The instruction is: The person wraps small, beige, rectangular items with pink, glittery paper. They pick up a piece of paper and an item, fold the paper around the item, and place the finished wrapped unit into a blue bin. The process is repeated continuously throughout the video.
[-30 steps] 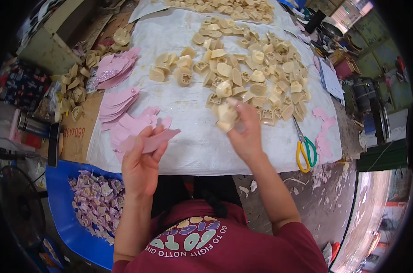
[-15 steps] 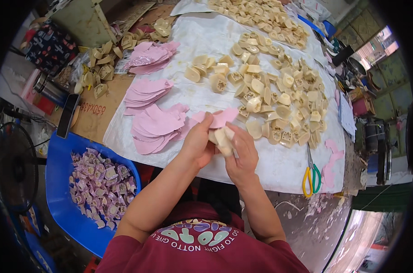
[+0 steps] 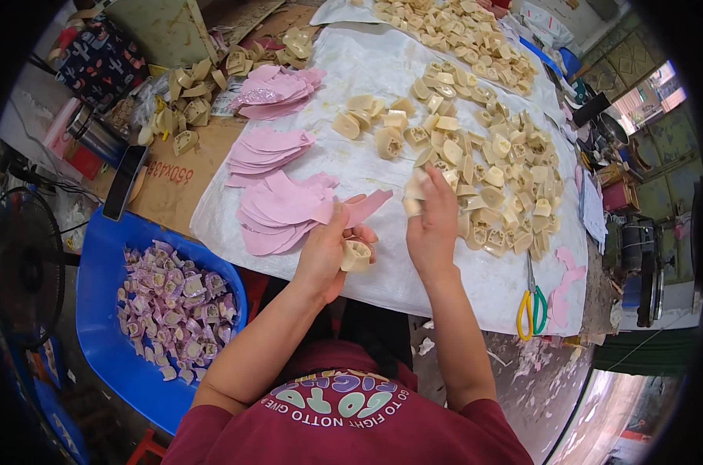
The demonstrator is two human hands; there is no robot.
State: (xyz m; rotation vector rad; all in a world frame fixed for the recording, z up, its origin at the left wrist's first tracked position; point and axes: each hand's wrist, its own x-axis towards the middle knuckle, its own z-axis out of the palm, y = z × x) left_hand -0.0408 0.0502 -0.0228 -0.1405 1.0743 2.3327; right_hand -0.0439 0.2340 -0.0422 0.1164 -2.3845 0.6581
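Note:
My left hand (image 3: 328, 252) is closed around a cream plastic block shaped like a shoe heel (image 3: 356, 255), its hollow, ribbed end showing. A pink sheet piece (image 3: 371, 206) sticks out above the same hand, between thumb and fingers. My right hand (image 3: 435, 225) is raised over the white cloth, beside the near left edge of a spread of similar cream heels (image 3: 495, 174). Its fingers point away from me and are blurred; something pale shows at the thumb, and whether it is held is unclear. Stacked pink pieces (image 3: 278, 221) lie left of my left hand.
A blue tub (image 3: 96, 310) at lower left holds many pink-covered pieces. Scissors (image 3: 532, 310) with yellow and green handles lie at the cloth's right edge near pink scraps (image 3: 566, 283). A phone (image 3: 125, 182), a steel flask (image 3: 96, 132) and a fan (image 3: 22, 267) stand left.
My hands, together before, have parted. The right has moved away and right toward the heels; the left keeps the heel and the pink piece. The view has shifted slightly.

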